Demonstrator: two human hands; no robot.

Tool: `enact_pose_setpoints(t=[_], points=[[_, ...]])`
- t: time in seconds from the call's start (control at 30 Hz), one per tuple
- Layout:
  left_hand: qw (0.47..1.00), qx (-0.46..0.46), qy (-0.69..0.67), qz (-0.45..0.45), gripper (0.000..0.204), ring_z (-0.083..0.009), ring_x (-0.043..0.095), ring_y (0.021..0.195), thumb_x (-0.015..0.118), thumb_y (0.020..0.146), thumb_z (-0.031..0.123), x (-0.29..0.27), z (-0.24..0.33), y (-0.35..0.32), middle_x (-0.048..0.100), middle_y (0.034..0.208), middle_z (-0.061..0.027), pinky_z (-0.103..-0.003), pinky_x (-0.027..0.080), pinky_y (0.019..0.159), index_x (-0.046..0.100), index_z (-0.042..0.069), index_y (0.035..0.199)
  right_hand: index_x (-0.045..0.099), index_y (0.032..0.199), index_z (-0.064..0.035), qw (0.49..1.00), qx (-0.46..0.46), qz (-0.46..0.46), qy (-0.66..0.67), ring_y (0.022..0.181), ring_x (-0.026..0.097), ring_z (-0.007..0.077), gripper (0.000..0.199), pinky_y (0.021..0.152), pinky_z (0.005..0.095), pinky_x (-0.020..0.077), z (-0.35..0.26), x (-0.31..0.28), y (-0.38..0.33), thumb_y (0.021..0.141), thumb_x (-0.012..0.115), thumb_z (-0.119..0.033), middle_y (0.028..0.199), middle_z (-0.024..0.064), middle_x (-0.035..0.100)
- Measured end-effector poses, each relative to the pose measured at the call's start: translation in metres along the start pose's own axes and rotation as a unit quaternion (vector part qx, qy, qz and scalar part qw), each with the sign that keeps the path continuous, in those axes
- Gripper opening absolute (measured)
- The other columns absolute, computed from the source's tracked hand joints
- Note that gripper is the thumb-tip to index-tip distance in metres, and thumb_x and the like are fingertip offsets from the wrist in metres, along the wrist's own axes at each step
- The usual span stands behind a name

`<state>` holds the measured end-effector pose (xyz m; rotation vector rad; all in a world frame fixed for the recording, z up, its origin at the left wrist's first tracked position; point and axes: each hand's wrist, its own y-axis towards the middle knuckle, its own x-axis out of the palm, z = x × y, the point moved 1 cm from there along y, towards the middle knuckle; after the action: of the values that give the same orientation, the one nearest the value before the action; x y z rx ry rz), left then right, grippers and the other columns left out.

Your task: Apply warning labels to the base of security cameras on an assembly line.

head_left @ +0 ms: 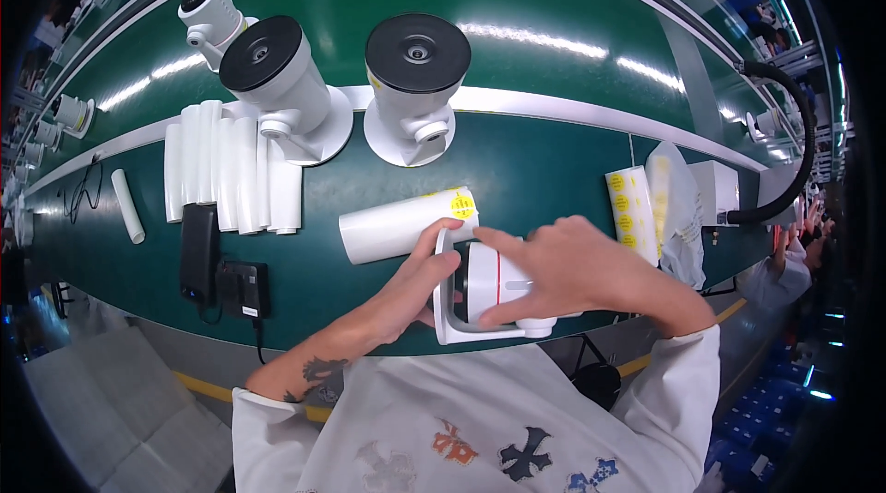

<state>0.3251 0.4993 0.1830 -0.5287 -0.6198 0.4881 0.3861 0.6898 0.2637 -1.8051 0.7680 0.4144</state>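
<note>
At the near edge of the bench I hold a white cylindrical device [487,282] with a black end, a red ring and a curved white bracket with a flat plate. My left hand [411,294] is closed on the plate side, thumb and fingers at its upper edge. My right hand [554,267] lies over the cylinder, its fingers wrapped round it from above. Just beyond my left hand lies a white roll [392,227] with a round yellow sticker at its right end.
Two larger white devices with black round tops [418,54] stand beyond, beside a smaller one [210,18]. Several white tubes [235,170] lie left, near black power adapters [198,248]. To the right are a sticker roll [631,216], a plastic bag [681,225] and a black flexible hose [798,124].
</note>
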Motion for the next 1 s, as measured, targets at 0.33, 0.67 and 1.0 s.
enact_pose_setpoints(t=[0.33, 0.67, 1.0], points=[[0.975, 0.166, -0.12, -0.085, 0.073, -0.0296, 0.043, 0.13, 0.041, 0.097, 0.052, -0.008, 0.023, -0.009, 0.032, 0.146, -0.0171, -0.048, 0.043, 0.101, 0.011, 0.018, 0.153, 0.056, 0.119, -0.0013, 0.851, -0.1, 0.421, 0.299, 0.088, 0.063, 0.0179, 0.068, 0.084, 0.0295, 0.0488, 0.059, -0.037, -0.082, 0.059, 0.084, -0.019, 0.1, 0.0092, 0.065], [0.755, 0.488, 0.274, 0.342, 0.115, -0.0353, 0.036, 0.132, 0.089, 0.064, 0.032, -0.052, 0.09, 0.072, 0.033, 0.14, -0.0284, -0.046, 0.03, 0.11, 0.016, -0.004, 0.145, 0.069, 0.111, 0.0007, 0.828, 0.188, 0.528, -0.016, 0.091, 0.07, 0.0316, 0.068, 0.082, 0.0371, 0.0545, 0.203, -0.184, 0.055, 0.062, 0.077, -0.045, 0.102, 0.0213, 0.07], [0.569, 0.45, 0.624, 0.29, 0.033, -0.0316, 0.057, 0.097, 0.074, 0.08, 0.021, -0.036, 0.019, 0.021, 0.06, 0.102, -0.0138, -0.04, 0.043, 0.089, 0.061, 0.002, 0.105, 0.07, 0.09, -0.0015, 0.634, -0.005, 0.773, 0.028, 0.083, 0.065, 0.0264, 0.019, 0.074, 0.0355, 0.0503, 0.134, -0.115, 0.039, 0.082, 0.07, -0.019, 0.092, 0.013, 0.068]])
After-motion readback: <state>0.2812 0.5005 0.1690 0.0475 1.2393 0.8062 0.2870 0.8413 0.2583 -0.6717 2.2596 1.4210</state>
